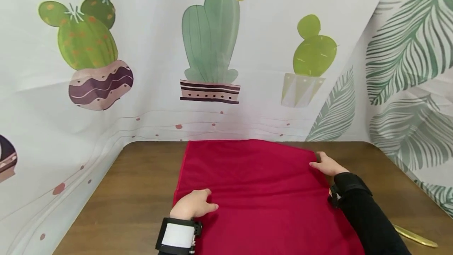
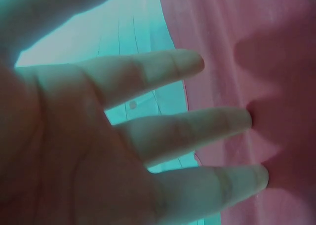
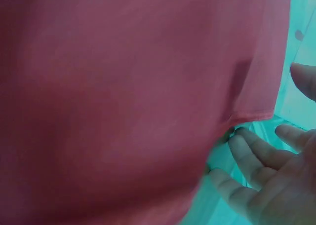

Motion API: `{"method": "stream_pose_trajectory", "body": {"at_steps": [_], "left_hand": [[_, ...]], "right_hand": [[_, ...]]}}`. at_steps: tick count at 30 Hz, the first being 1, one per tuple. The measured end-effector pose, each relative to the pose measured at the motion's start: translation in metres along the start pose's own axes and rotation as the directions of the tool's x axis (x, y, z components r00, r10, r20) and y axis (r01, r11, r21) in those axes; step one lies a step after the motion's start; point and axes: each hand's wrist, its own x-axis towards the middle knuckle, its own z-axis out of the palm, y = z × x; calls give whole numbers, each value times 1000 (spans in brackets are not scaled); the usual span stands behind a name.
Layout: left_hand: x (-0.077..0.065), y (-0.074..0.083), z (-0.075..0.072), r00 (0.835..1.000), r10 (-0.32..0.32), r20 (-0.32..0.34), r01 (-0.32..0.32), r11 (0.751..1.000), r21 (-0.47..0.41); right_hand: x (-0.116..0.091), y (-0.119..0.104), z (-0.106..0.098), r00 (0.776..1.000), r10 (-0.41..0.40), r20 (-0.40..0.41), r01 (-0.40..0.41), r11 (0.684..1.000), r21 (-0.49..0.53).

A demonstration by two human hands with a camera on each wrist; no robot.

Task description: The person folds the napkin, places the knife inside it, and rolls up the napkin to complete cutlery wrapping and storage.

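Note:
A red cloth (image 1: 262, 219) lies spread over the wooden table, with shallow creases running across its middle. At its left edge is my left hand (image 1: 192, 204), fingers extended and spread; in the left wrist view the fingertips (image 2: 259, 175) come right down to the fabric. My right hand (image 1: 328, 165) reaches to the cloth's far right corner. Seen from the right wrist, its fingertips (image 3: 239, 143) meet the hem (image 3: 252, 118), while the thumb stands apart with nothing pinched against it.
Bare wood of the table (image 1: 116, 192) shows on both sides of the cloth. A shiny gold-coloured strip (image 1: 415, 236) lies at the right, partly behind the right sleeve. A white curtain (image 1: 152, 50) printed with cacti and leaves hangs behind the table.

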Motion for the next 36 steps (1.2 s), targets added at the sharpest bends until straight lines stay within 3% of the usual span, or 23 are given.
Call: {"method": "stream_pose_trajectory", "body": {"at_steps": [10, 13, 17, 20, 24, 26, 28, 32, 34, 36], "left_hand": [[-2, 9, 7, 1000, 6, 6, -6, 1000, -14], [-2, 8, 7, 1000, 6, 10, -6, 1000, -14], [-2, 3, 5, 1000, 3, 7, -3, 1000, -11], [-3, 1, 2, 1000, 6, 2, -6, 1000, -12], [-4, -1, 0, 1000, 18, -3, -18, 1000, -9], [-4, -2, -1, 1000, 21, -6, -21, 1000, -10], [-5, -1, -1, 1000, 24, -9, -24, 1000, -8], [-6, 1, -3, 1000, 26, -8, -26, 1000, -12], [-6, 2, -4, 1000, 28, -8, -28, 1000, -9], [-5, 3, -4, 1000, 25, -6, -25, 1000, -6]], "right_hand": [[12, -6, 6, 996, 16, -90, 12, 953, 302], [17, -15, 3, 998, -1, -65, 25, 929, 370], [25, -28, -2, 997, -34, -75, 58, 940, 335], [29, -36, -7, 976, -117, -184, 156, 964, 216], [29, -41, -12, 936, -230, -265, 273, 952, 140], [27, -39, -15, 938, -245, -244, 291, 941, 172], [24, -36, -16, 949, -232, -214, 282, 928, 243], [16, -32, -19, 974, -126, -186, 188, 911, 366], [18, -24, -18, 971, -105, -216, 170, 936, 309], [29, -3, -14, 966, -115, -232, 167, 962, 214]]}}
